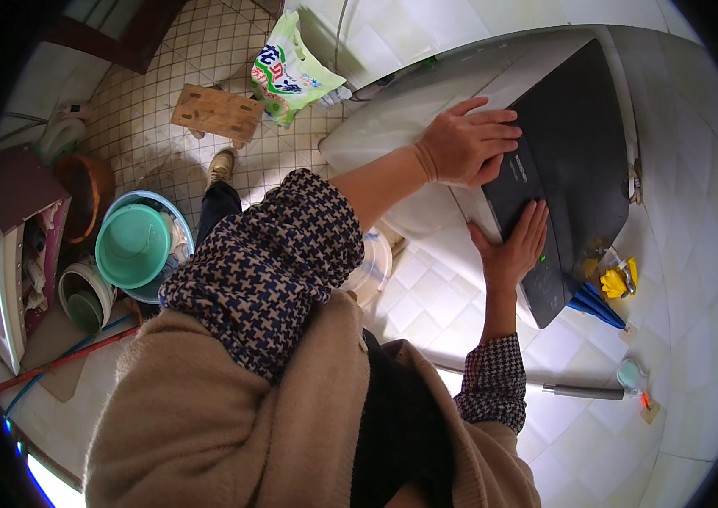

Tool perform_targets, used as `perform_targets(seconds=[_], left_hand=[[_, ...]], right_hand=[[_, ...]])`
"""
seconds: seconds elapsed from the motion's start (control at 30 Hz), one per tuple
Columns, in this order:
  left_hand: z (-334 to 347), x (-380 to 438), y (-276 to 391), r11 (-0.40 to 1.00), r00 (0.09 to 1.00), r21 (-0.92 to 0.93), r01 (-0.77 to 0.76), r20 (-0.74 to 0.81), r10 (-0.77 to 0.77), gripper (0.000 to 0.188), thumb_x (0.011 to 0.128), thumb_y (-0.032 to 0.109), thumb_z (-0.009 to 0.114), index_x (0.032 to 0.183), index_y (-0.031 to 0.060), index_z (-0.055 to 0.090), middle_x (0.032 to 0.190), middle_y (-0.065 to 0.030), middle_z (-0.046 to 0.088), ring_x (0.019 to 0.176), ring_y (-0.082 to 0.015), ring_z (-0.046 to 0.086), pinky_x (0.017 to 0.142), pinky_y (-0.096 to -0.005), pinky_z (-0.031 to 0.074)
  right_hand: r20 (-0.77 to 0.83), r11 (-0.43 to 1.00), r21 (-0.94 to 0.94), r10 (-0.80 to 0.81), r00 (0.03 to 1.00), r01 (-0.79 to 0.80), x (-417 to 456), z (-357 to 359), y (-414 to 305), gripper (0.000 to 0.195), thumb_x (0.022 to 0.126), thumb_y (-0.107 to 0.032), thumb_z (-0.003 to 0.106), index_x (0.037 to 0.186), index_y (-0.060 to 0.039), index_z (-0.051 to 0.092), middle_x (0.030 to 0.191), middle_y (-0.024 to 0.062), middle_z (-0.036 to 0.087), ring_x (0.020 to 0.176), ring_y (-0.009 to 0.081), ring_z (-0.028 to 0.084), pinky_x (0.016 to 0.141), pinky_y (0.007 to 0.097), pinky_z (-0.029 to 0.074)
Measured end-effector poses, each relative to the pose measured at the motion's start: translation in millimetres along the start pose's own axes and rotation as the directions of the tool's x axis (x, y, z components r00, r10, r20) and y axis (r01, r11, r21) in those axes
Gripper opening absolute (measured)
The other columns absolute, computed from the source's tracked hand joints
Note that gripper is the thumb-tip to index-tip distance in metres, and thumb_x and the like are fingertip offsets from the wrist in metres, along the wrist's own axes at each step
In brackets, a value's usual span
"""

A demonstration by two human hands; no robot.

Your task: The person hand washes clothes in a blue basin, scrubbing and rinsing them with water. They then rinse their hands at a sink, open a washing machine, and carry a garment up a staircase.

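My left hand [473, 141] rests with its fingertips on the edge of the dark lid [581, 140] of a white top-loading washing machine [390, 133]. Its fingers are slightly bent and apart, and nothing shows in them. Nearer to me, my right hand [514, 244] lies flat on the dark control panel [546, 286], fingers together and thumb out to the side over the white front edge. A small green display glows beside its fingers. The lid looks closed; the inside of the machine is hidden.
At the left stand a green basin [133, 244] on a blue tub with cloths, a brown bucket [84, 197] and a white bucket [87, 295]. A wooden stool [216, 114] and a printed plastic bag [289, 70] are on the tiled floor. Yellow cloth [619, 279] and blue cloth [594, 305] hang by the wall.
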State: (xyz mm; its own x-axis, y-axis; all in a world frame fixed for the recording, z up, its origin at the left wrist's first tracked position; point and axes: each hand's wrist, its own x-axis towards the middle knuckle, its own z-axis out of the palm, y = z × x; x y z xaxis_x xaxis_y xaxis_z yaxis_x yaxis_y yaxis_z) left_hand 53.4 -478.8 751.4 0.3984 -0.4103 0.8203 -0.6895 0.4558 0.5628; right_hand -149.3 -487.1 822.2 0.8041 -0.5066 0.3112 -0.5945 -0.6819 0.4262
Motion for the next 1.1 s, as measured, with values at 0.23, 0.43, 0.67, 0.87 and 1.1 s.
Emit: perform_targets(seconds=[0.23, 0.43, 0.67, 0.87, 1.1], left_hand=[[-1, 0, 1, 1.000, 1.000, 0.001, -0.001, 0.006, 0.001, 0.020, 0.067, 0.009, 0.055, 0.084, 0.0125, 0.067, 0.102, 0.0017, 0.063, 0.107, -0.0143, 0.054, 0.094, -0.0382, 0.039], [-1, -2, 3, 1.000, 1.000, 0.029, -0.005, -0.007, 0.005, 0.018, 0.067, 0.010, 0.057, 0.082, 0.0133, 0.067, 0.100, 0.0031, 0.064, 0.105, -0.0132, 0.054, 0.093, -0.0376, 0.040], [-2, 0, 7, 1.000, 0.996, -0.006, 0.025, 0.081, -0.025, 0.027, 0.070, 0.005, 0.053, 0.092, 0.0118, 0.066, 0.109, -0.0020, 0.061, 0.111, -0.0180, 0.051, 0.095, -0.0376, 0.038], [5, 4, 17, 0.991, 0.987, 0.052, 0.125, 0.097, -0.129, 0.037, 0.073, 0.005, 0.051, 0.108, 0.0103, 0.061, 0.124, -0.0100, 0.049, 0.113, -0.0285, 0.048, 0.094, -0.0365, 0.039], [9, -13, 26, 0.974, 0.969, 0.096, 0.205, 0.118, -0.216, 0.042, 0.073, 0.007, 0.052, 0.113, 0.0163, 0.059, 0.128, -0.0190, 0.043, 0.110, -0.0325, 0.050, 0.090, -0.0368, 0.042]], right_hand=[[-0.027, 1.000, 0.000, -0.014, 1.000, 0.014, 2, -1, 1, 0.094, 0.066, -0.063, 0.061, 0.126, 0.0054, 0.037, 0.130, 0.0219, 0.040, 0.120, 0.0349, 0.040, 0.097, 0.0425, 0.033], [-0.020, 1.000, 0.004, 0.000, 1.000, 0.000, -3, -2, -2, 0.095, 0.065, -0.062, 0.062, 0.127, 0.0051, 0.035, 0.130, 0.0222, 0.039, 0.121, 0.0350, 0.040, 0.097, 0.0436, 0.033], [0.039, 0.996, 0.064, 0.060, 0.997, -0.063, -7, 1, 4, 0.097, 0.062, -0.057, 0.068, 0.128, 0.0051, 0.034, 0.133, 0.0231, 0.035, 0.125, 0.0341, 0.033, 0.100, 0.0448, 0.028], [0.032, 0.985, 0.146, 0.093, 0.995, -0.096, -5, -5, 13, 0.096, 0.061, -0.051, 0.071, 0.128, 0.0058, 0.032, 0.133, 0.0232, 0.035, 0.125, 0.0337, 0.033, 0.102, 0.0436, 0.026], [0.150, 0.982, 0.122, 0.122, 0.981, -0.141, -17, -11, 10, 0.095, 0.064, -0.049, 0.069, 0.129, 0.0067, 0.030, 0.136, 0.0229, 0.031, 0.129, 0.0335, 0.026, 0.103, 0.0430, 0.023]])
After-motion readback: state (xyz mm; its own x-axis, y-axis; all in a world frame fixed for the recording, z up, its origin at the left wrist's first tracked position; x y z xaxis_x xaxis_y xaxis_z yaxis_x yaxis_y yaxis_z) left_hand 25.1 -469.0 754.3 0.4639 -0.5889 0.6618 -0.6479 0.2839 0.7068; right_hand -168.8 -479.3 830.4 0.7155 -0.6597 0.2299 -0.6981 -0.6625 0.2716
